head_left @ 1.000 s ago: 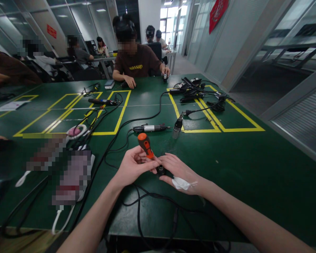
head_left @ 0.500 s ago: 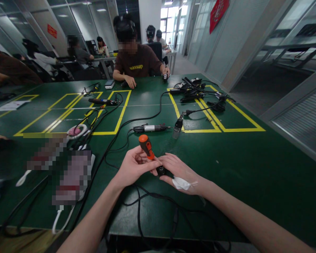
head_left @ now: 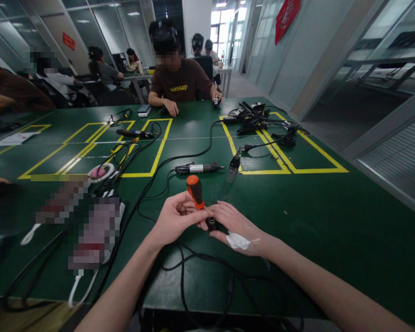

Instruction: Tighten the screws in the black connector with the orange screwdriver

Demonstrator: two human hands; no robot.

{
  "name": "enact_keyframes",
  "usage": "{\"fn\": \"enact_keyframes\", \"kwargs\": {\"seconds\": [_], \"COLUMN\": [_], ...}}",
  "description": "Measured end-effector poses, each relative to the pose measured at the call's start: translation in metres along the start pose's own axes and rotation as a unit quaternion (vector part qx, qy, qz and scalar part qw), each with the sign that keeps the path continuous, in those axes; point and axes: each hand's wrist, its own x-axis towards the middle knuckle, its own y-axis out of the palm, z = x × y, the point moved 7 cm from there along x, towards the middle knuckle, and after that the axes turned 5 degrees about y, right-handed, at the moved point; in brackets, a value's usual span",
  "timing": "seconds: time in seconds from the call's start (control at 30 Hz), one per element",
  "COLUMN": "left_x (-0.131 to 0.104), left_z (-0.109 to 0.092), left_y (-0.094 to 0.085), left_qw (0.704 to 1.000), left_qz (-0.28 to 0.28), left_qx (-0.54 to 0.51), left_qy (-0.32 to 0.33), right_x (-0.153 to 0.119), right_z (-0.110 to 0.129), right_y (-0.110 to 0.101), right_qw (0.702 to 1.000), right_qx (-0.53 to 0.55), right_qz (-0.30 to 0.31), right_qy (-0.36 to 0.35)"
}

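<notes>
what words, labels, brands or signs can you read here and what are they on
"wassup": yellow letters on the brown shirt opposite
Red sign, left wall: too small to read
Red banner, upper right: marked, not legible
Paper sheet, far left: too blurred to read
Orange-and-dark screwdriver: no readable marking

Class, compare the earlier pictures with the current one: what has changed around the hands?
The orange-and-black screwdriver handle has swung slightly rightward in view and stands more upright at the left hand. Nothing was taken or released; the right hand and the silver-and-black tool look unmoved.
</notes>
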Motion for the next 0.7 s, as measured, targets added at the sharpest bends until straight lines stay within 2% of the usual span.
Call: {"fn": "enact_keyframes", "kwargs": {"seconds": [0.13, 0.37, 0.7], "left_x": [-0.0010, -0.0006, -0.0003], "left_z": [-0.0032, -0.0009, -0.0027], "left_y": [0.0010, -0.0013, -0.0015], "left_qw": [1.000, 1.000, 0.999], "left_qz": [0.012, -0.010, -0.005], "left_qx": [0.010, 0.025, 0.031], "left_qy": [0.009, -0.010, 0.001], "right_x": [-0.0006, -0.0005, -0.0006], "right_z": [-0.0032, -0.0023, -0.0017], "right_y": [0.0025, 0.0027, 0.0006], "right_qw": [1.000, 1.000, 1.000], "right_qx": [-0.005, 0.007, 0.005], "right_qz": [-0.006, -0.008, -0.004], "right_qy": [0.004, -0.004, 0.001]}}
